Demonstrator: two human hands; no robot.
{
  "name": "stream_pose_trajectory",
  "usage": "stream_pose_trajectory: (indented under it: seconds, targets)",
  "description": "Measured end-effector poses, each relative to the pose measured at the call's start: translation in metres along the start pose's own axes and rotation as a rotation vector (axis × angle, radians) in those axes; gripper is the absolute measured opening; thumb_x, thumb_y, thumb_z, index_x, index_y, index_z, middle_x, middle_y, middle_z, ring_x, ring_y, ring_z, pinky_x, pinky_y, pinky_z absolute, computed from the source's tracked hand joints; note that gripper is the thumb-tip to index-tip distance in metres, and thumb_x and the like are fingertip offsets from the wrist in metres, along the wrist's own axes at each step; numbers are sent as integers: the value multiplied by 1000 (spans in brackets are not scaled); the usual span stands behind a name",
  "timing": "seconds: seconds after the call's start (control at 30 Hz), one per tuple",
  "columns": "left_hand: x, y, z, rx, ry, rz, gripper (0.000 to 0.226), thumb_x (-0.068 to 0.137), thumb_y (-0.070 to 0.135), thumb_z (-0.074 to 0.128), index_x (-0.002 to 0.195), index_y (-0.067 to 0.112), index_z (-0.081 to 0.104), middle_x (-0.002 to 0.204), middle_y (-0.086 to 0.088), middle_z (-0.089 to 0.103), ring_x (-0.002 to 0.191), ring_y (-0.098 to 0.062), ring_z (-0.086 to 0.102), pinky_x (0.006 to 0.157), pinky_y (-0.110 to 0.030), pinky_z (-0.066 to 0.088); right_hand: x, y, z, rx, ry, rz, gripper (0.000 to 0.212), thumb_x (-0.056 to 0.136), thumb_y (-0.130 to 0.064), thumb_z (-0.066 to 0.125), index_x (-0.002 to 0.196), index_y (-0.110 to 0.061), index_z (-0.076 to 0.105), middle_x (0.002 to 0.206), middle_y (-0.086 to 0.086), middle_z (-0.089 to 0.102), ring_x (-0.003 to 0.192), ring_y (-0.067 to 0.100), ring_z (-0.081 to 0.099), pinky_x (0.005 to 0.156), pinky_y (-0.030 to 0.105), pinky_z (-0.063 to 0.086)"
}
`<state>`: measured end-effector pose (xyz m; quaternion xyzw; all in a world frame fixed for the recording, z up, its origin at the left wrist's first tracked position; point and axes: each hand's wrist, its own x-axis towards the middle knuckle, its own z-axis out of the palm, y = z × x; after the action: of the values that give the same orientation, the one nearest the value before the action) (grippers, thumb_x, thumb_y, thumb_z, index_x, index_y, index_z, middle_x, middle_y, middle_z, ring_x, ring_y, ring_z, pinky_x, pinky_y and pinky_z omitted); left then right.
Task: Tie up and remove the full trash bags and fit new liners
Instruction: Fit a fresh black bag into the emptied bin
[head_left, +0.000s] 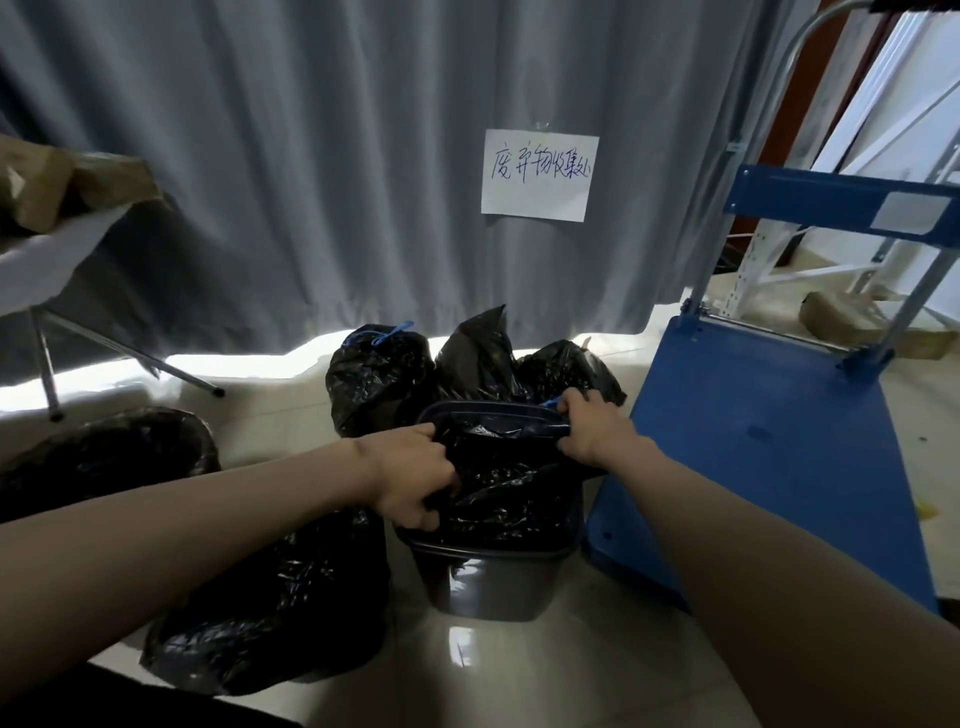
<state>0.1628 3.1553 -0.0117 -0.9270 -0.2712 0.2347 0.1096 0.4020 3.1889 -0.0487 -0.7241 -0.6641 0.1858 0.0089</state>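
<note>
Head view, tied bags (382, 374) behind bin (491, 577) (cart (753, 441) beside)

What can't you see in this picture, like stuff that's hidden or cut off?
- Head view: the inside of the grey bin, covered by the black liner that the left hand and right hand grip.
- What the tied bags hold: the black plastic hides it.
- The blue cart: its handle top is cut off by the upper edge.
- The paper sign: its handwriting is too loose to read surely.
</note>
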Motion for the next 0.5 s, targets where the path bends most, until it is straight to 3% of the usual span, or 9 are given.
stream_pose_trajectory:
  seconds: [0.13,0.23,0.3,0.37,0.43,0.5]
  targets:
    - [-3,5,0,-111,26,39,36,84,54,53,95,23,68,75,1,67,77,-22,60,94,-31,34,1,-10,15,-76,7,-59,58,86,-33,72,133,-24,39,135,13,40,123,34,44,104,50,37]
    - [-2,8,2,-253,32,4,65,90,71,36,71,15,64,60,2,60,64,-20,55,82,-29,36,2,-10,19,-141,166,-96,33,90,-32,66,120,-22,56,128,9,48,122,30,47,102,47,35]
    - [2,4,5,-350,54,-70,73,93,70,24,63,14,59,62,0,60,64,-19,55,78,-29,39,3,-13,18,-54,195,-117,24,93,-34,63,113,-21,63,118,5,60,115,27,54,102,44,34]
    - [8,-4,8,-258,138,-132,60,96,62,29,76,17,63,84,-1,66,81,-20,61,86,-33,42,1,-16,15,71,177,-125,23,93,-37,62,109,-22,66,106,3,67,107,25,59,100,42,37]
    - [16,-13,11,-142,245,-207,35,94,50,44,104,22,61,111,1,59,104,-19,57,91,-34,38,3,-16,14,218,145,-145,18,91,-37,65,99,-23,70,92,1,68,95,24,63,90,39,46]
    - [26,-23,11,-130,317,-287,38,90,42,55,122,23,51,123,0,47,112,-20,52,91,-34,39,4,-15,13,344,142,-175,12,90,-35,67,86,-24,70,81,-1,66,85,22,64,80,36,50]
